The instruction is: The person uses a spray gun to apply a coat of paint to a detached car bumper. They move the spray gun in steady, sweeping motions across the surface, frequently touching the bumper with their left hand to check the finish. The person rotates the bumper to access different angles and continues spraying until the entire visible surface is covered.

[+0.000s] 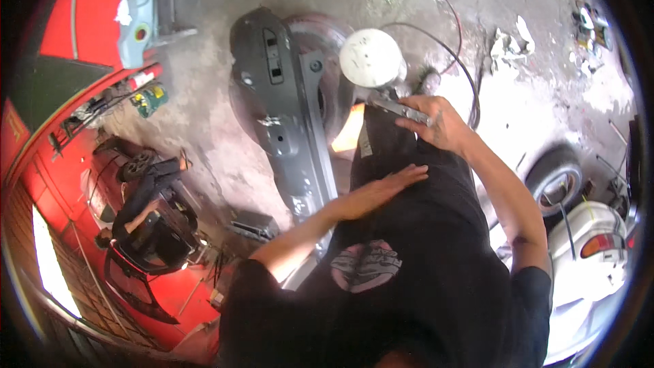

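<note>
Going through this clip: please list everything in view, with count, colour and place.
spray gun: 1, silver, upper centre
cup: 1, white, on the spray gun
car panel: 1, dark grey, left of centre
hose: count unclear, dark and reddish, upper right of centre
crumpled paper: count unclear, white, floor, upper right
wheel: 1, dark tyre, right
white car: 1, white, lower right
dark car: 1, dark, left
co-worker: 1, dark clothes, beside dark car
red wall: 1, red, left side
T-shirt: 1, black, lower centre
left grip: 1, bare, open over black clothing
right grip: 1, bare, holding spray gun
</note>
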Demonstrator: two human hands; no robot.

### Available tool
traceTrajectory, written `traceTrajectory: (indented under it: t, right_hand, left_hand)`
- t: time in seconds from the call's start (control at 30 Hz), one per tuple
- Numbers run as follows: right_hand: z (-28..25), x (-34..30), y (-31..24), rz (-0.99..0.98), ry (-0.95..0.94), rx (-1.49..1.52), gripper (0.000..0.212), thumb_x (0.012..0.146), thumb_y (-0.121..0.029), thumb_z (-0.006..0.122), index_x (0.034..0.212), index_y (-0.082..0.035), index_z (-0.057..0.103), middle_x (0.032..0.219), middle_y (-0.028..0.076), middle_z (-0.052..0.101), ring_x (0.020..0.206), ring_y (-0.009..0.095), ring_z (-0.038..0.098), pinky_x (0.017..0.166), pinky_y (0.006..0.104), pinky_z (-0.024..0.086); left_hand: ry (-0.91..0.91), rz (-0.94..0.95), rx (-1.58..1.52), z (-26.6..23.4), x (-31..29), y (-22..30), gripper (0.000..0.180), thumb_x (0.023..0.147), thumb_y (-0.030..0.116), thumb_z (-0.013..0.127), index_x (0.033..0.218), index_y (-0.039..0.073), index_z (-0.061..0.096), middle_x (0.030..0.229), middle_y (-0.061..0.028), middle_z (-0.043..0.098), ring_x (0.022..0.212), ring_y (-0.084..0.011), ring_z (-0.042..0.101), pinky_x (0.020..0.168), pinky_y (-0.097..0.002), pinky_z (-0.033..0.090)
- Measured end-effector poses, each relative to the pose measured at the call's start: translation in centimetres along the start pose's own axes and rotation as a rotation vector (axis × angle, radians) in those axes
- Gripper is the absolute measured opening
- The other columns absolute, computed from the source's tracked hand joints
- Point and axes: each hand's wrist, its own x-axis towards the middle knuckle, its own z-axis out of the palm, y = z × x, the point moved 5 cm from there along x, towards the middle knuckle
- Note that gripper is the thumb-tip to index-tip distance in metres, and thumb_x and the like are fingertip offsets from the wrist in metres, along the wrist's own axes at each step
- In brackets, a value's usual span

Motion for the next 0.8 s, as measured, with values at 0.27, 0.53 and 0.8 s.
traceTrajectory:
  t: [0.27,0.53,0.8]
  right_hand:
    - [-1.7,2.1,-1.3,0.006,0.044,-0.005,0.042,0.095,-0.029,0.08,0.127,-0.003,0.073,0.114,0.023,0.077,0.103,0.042,0.074,0.091,0.0467,0.06]
    - [-0.6,6.9,-1.8,0.005,0.145,0.053,0.042,0.093,-0.025,0.081,0.127,-0.002,0.073,0.114,0.022,0.077,0.101,0.042,0.074,0.09,0.0488,0.06]
    - [0.3,12.4,-2.2,0.016,0.111,0.035,0.043,0.092,-0.023,0.081,0.129,-0.003,0.072,0.113,0.019,0.077,0.1,0.04,0.075,0.089,0.0484,0.061]
  left_hand:
    - [0.154,-0.058,0.626,-6.7,0.7,-7.2,0.055,0.112,0.036,0.05,0.159,0.008,0.049,0.169,-0.0156,0.041,0.159,-0.0367,0.032,0.128,-0.0577,0.027]
    - [0.003,-0.236,1.886,-29.8,-0.4,-6.0,0.051,0.106,0.041,0.054,0.142,0.009,0.066,0.161,-0.0138,0.051,0.158,-0.0358,0.033,0.124,-0.0726,0.024]
    - [0.387,-0.714,1.732,-52.7,8.2,0.3,0.049,0.104,0.037,0.049,0.137,0.006,0.07,0.154,-0.0195,0.055,0.154,-0.0438,0.038,0.121,-0.0728,0.028]
